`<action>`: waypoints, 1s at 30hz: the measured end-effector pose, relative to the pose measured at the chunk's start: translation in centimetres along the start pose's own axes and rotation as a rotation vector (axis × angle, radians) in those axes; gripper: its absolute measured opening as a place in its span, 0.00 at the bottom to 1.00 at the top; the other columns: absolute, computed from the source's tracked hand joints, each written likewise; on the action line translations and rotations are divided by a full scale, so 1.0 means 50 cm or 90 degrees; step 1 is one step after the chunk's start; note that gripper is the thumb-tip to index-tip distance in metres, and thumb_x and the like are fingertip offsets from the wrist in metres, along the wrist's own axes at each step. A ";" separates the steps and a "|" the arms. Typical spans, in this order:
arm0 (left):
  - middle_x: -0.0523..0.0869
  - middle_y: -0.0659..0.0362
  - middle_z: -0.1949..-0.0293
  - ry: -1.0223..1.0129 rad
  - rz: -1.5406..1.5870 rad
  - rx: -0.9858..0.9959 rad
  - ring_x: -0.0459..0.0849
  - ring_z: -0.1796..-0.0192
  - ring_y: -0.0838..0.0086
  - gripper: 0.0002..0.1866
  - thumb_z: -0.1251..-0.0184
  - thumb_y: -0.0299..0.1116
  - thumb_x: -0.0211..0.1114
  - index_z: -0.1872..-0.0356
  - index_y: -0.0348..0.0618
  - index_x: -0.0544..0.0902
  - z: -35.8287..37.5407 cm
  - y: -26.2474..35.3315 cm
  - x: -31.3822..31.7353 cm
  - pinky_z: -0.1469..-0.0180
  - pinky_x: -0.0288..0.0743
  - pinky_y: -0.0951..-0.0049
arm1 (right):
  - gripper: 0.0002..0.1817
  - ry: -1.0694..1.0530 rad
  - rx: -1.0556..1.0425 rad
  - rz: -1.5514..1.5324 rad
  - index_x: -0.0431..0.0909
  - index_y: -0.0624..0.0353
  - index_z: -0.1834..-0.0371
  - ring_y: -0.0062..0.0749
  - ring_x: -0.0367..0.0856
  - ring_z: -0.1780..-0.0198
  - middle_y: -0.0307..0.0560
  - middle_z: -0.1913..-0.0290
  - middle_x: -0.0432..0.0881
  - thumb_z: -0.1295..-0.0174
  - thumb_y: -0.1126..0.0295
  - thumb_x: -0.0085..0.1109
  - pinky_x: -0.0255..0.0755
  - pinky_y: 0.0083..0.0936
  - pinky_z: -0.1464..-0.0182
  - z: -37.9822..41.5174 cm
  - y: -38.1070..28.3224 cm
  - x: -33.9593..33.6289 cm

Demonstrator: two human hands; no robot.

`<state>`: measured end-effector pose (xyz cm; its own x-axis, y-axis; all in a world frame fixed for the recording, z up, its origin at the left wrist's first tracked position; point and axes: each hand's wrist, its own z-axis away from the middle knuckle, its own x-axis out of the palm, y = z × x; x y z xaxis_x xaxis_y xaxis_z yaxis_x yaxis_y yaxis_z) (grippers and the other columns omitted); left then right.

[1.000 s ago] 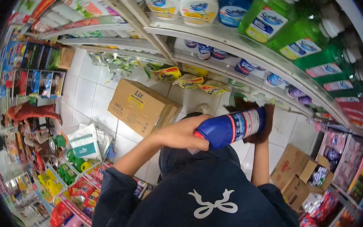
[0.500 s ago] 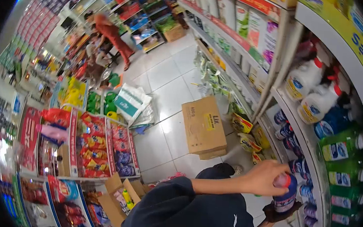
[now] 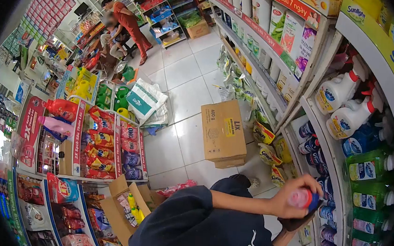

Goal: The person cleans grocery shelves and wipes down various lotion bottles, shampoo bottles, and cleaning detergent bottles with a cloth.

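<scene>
My left hand (image 3: 288,199) is closed round the top of a dark blue bottle (image 3: 314,202) with a clear pink cap and a red ring. The cap points up toward me, and the bottle is tilted. Under it, my right hand (image 3: 294,222) supports the lower part, covered by something dark, a glove or a cloth. Its fingers are mostly hidden. Beside both hands, a shelf holds several similar blue bottles (image 3: 325,187). Green Sunlight bottles (image 3: 364,167) lie in a row farther right, below white Sunlight spray bottles (image 3: 334,93).
A Lix cardboard box (image 3: 224,132) stands on the tiled floor ahead. Yellow Sunlight pouches (image 3: 268,154) hang along the right shelf. At left are an OMO detergent rack (image 3: 78,146) and an open carton (image 3: 119,200). A person in orange-red (image 3: 128,23) stands at the back near someone seated.
The bottle has tipped, so its cap now faces me more and its label is hidden. Both hands have shifted slightly left with it. My view has moved a little.
</scene>
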<state>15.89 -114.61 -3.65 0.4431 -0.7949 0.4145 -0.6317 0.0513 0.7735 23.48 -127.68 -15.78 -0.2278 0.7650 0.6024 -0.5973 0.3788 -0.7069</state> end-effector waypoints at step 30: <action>0.79 0.62 0.77 -0.018 -0.236 -0.054 0.77 0.71 0.70 0.07 0.67 0.28 0.61 0.82 0.43 0.73 -0.022 -0.006 0.042 0.61 0.67 0.72 | 0.38 -0.043 0.040 0.046 0.54 0.61 0.38 0.38 0.68 0.48 0.52 0.46 0.66 0.47 0.44 0.41 0.61 0.37 0.45 0.014 0.008 -0.023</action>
<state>17.71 -115.63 -2.50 0.6136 -0.7849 0.0862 -0.3765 -0.1949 0.9057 22.96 -128.76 -16.52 -0.3213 0.7515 0.5762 -0.6241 0.2896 -0.7257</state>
